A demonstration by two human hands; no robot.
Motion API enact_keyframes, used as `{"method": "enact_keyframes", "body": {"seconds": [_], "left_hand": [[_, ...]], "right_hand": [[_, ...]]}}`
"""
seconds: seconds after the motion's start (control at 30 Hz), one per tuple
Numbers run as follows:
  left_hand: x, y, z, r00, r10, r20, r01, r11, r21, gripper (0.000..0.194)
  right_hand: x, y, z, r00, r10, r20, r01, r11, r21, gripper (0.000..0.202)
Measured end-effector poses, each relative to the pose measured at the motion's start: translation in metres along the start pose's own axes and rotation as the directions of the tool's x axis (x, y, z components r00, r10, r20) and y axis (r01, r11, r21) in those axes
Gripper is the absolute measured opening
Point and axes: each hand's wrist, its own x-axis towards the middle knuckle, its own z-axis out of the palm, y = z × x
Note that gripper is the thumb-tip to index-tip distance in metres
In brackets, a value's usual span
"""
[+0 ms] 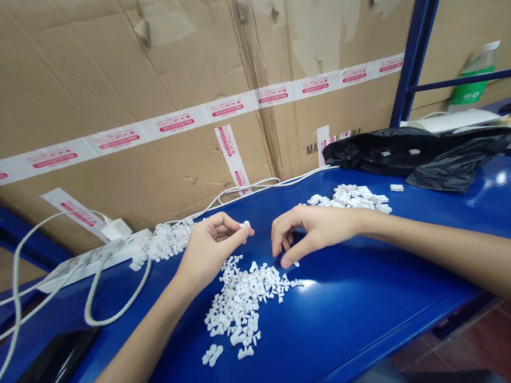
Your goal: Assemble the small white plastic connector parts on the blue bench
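My left hand pinches a small white piece between thumb and fingertips, above the blue table. To its right, my right hand hangs over the table with fingers curled down and the thumb apart from them; nothing shows between them. Below and between both hands lies a loose pile of small white pieces. Another white heap is behind my left hand. Beyond my right wrist sits a third pile of white parts.
A power strip with white cables lies at the left, near a black phone-like object. Behind stands cardboard. A black plastic bag, a blue frame post and a green-labelled bottle are at the right.
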Motion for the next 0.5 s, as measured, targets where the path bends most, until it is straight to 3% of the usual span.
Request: {"method": "enact_keyframes", "body": {"seconds": [0.1, 0.2, 0.37, 0.5], "left_hand": [[0.0, 0.0009, 0.0005, 1.0, -0.004, 0.002, 0.004, 1.0, 0.011, 0.028], [0.0001, 0.0018, 0.0007, 1.0, -0.015, 0.005, 0.015, 1.0, 0.016, 0.028], [-0.0007, 0.0025, 0.0003, 0.999, -0.041, 0.017, 0.041, 0.999, 0.011, 0.03], [-0.0012, 0.0025, 0.0011, 0.998, -0.057, 0.023, 0.057, 0.998, 0.009, 0.031]], "right_hand": [[-0.0013, -0.0012, -0.006, 0.996, 0.021, 0.085, -0.019, 1.0, -0.022, 0.038], [0.0, 0.001, -0.0077, 0.995, 0.003, 0.097, -0.001, 1.0, -0.019, 0.031], [0.0035, 0.0067, -0.003, 0.999, -0.045, 0.013, 0.045, 0.998, -0.032, 0.018], [0.0025, 0.0061, -0.0007, 0.998, -0.007, -0.07, 0.005, 1.0, -0.026, 0.016]]}}
